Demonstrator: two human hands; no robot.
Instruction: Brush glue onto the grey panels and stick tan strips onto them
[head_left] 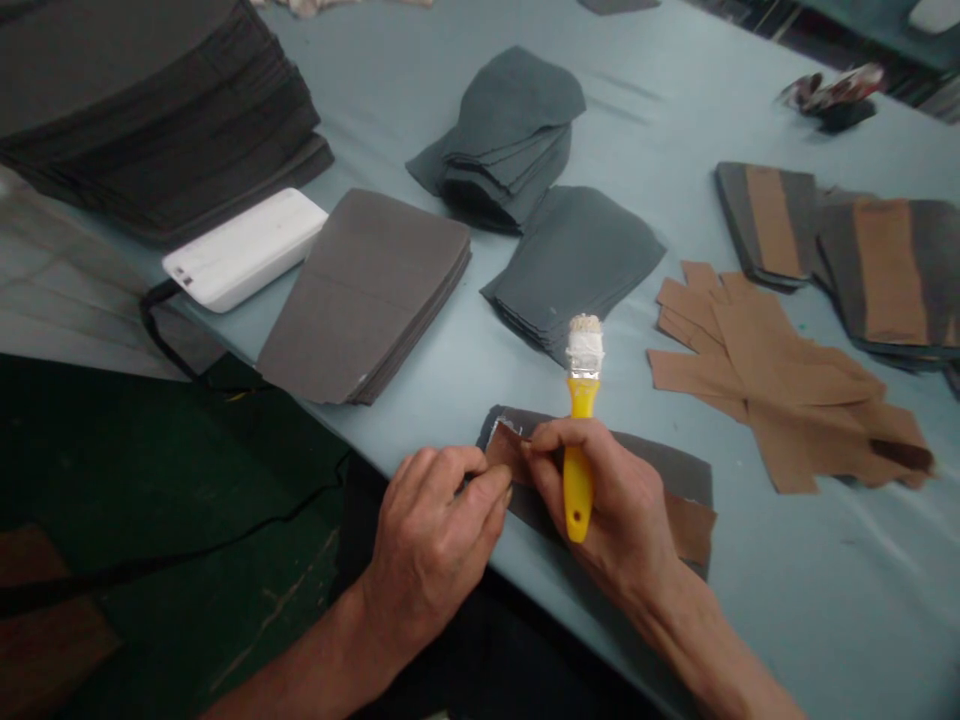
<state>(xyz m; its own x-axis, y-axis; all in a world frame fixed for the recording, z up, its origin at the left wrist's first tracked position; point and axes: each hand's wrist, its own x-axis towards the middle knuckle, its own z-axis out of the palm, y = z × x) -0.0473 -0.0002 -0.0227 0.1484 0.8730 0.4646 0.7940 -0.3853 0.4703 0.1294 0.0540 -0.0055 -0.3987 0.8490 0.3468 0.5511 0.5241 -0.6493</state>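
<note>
A dark grey fabric piece (671,462) lies at the table's near edge, with a brown strip (691,528) running lengthwise over it. White paste shows at the piece's left end. My left hand (442,520) is closed, its thumb and finger pinching the strip's left end. My right hand (619,495) grips a yellow-handled brush (582,400), bristles pointing up and coated white. The same hand's thumb and fingertip also press on the strip beside my left fingers. Both hands cover the middle of the strip.
Left of my hands are a grey stack (367,290), a white device (247,250) with a black cable, and a tall dark stack (172,130). Bluish-grey stacks (577,255) lie ahead. Loose brown strips (787,380) and grey pieces bearing brown strips (889,270) lie right.
</note>
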